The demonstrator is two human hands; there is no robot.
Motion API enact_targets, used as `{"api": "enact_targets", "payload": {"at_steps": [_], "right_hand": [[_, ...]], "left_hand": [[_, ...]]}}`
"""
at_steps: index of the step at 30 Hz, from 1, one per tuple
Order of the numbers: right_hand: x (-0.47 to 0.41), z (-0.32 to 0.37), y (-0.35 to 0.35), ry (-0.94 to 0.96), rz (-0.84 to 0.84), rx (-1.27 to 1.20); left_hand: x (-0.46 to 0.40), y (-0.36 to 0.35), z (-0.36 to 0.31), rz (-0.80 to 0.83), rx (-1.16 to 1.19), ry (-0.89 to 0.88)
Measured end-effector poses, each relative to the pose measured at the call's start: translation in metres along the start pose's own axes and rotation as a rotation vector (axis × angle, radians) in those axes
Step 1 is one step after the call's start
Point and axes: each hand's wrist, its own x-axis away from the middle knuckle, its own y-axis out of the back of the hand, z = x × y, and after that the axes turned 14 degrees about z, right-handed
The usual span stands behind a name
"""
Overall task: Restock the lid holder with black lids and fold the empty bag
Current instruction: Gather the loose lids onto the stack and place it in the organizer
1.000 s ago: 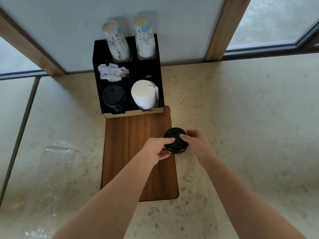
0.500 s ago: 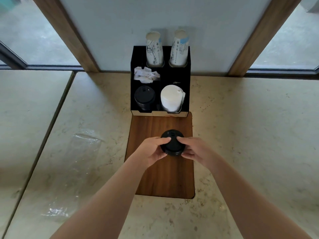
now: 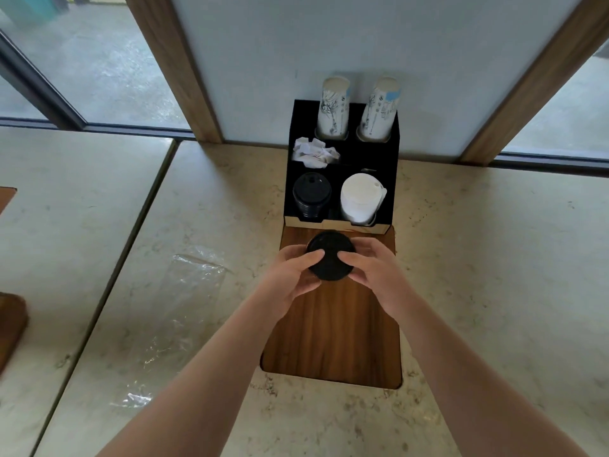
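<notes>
Your left hand (image 3: pixel 290 275) and right hand (image 3: pixel 375 270) pinched the black lids (image 3: pixel 330 255) between them; the holder (image 3: pixel 341 166) stood just ahead. You needed them squared, then lowered onto its left-front stack (image 3: pixel 311 196).

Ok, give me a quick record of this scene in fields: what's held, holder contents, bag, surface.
held: stack of black lids, gripped between left hand and right hand
position: above wooden board, just in front of organizer
front left slot: black lids in holder
front right slot: white lids
back row: two paper cup stacks
bag: clear plastic bag lying flat on counter, unfolded
</notes>
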Motion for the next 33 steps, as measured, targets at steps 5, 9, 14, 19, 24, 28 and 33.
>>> {"api": "enact_targets", "payload": {"at_steps": [5, 9, 14, 19, 24, 28, 33], "right_hand": [[-0.010, 0.023, -0.007, 0.096, 0.190, 0.007], [-0.016, 0.031, -0.010, 0.215, 0.167, 0.157], [-0.020, 0.033, -0.023, 0.396, -0.014, 0.473], [-0.012, 0.032, -0.033, 0.450, 0.022, 0.581], [0.001, 0.032, -0.030, 0.438, 0.189, 0.401], [0.006, 0.037, -0.020, 0.377, 0.210, 0.460], [-0.003, 0.055, -0.013, 0.251, 0.383, 0.397]], "left_hand": [[0.003, 0.015, -0.029, 0.167, -0.087, -0.145], [-0.003, 0.023, -0.038, 0.217, -0.144, -0.249], [-0.007, 0.021, -0.038, 0.306, 0.101, -0.284], [-0.003, 0.006, -0.029, 0.310, 0.178, -0.269], [0.000, 0.010, -0.026, 0.289, 0.138, -0.288], [0.001, 0.015, -0.026, 0.366, 0.079, -0.252], [0.001, 0.015, -0.036, 0.486, 0.050, -0.156]]}}
